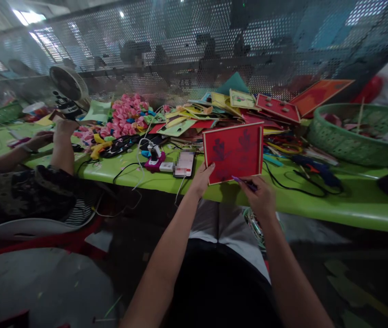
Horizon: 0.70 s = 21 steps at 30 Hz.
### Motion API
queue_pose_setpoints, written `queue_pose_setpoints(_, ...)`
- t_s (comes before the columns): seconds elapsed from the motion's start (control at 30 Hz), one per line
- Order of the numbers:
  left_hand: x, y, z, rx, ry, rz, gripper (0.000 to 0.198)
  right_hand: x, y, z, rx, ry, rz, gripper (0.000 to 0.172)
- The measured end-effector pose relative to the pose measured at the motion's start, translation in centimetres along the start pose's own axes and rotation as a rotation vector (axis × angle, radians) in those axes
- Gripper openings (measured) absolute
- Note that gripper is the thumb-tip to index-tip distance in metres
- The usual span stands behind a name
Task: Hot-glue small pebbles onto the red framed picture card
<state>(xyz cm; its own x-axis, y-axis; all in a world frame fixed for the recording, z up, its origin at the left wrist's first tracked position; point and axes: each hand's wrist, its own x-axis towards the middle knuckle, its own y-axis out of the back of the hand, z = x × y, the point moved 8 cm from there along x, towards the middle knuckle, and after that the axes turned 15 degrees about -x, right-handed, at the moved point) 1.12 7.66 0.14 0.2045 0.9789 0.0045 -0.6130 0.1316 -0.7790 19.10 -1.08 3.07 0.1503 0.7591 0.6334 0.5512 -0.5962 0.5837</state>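
A square red card with darker printed figures and a pale edge strip stands tilted above the green table. My left hand grips its lower left corner, fingers closed on it. My right hand sits at the card's lower right edge, closed round a thin purple pen-like stick whose tip touches the card.
A co-worker's arms rest on the table at left by a small fan. Pink paper flowers, stacked coloured cards, a phone, a power strip, a glue gun and a green basket crowd the tabletop.
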Motion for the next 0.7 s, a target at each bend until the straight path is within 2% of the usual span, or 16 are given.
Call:
queue_pose_setpoints(0.33,0.0,-0.1,-0.1,-0.038,0.016,0.013,0.040,-0.1,-1.3,-0.1,-0.040,0.062,-0.120,0.019)
queue_pose_setpoints(0.57,0.2,0.3,-0.3,-0.026,0.002,0.015,0.039,0.0,-0.9,0.2,-0.073,-0.018,-0.074,0.026)
queue_pose_setpoints(0.7,0.2,0.2,-0.3,-0.019,0.011,0.022,0.039,0.0,-1.1,0.1,-0.061,-0.017,-0.108,0.025)
